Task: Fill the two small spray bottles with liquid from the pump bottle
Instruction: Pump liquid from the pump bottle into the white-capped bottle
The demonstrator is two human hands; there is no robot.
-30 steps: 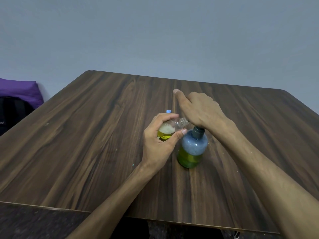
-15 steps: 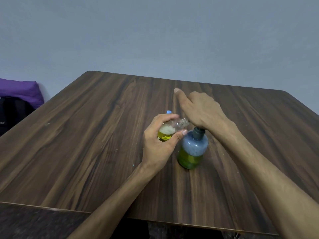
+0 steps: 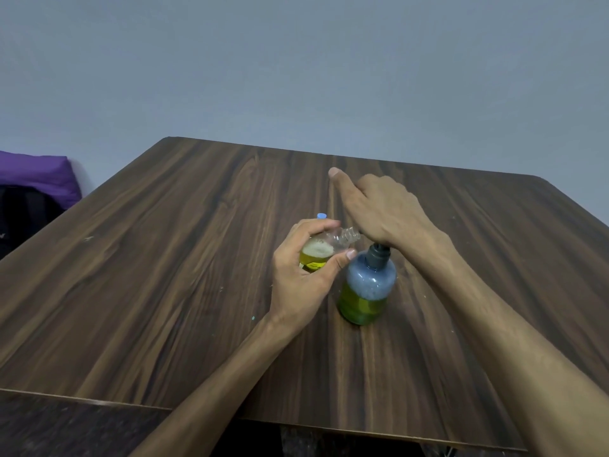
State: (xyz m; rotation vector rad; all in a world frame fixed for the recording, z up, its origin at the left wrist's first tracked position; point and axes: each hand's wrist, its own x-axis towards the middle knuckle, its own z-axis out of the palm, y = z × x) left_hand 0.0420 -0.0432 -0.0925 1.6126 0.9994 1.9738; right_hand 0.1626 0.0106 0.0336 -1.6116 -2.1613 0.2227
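Note:
A blue-tinted pump bottle (image 3: 367,285) with green liquid in its lower part stands at the middle of the wooden table (image 3: 164,275). My right hand (image 3: 382,209) rests on top of its dark pump head, palm down, thumb stretched out; the nozzle is hidden under the hand. My left hand (image 3: 303,275) grips a small clear spray bottle (image 3: 321,249), tilted with its open neck toward the pump. It holds yellow-green liquid with foam on top. A small blue cap-like tip (image 3: 321,216) peeks out just behind my left fingers; what it belongs to is hidden.
A purple cushion (image 3: 33,173) and a black bag (image 3: 23,216) sit off the table's left side. A grey wall rises behind the table. The table's front edge runs below my forearms.
Hardly anything has moved. My right hand stays on the pump head and my left hand keeps the small bottle at the same tilt.

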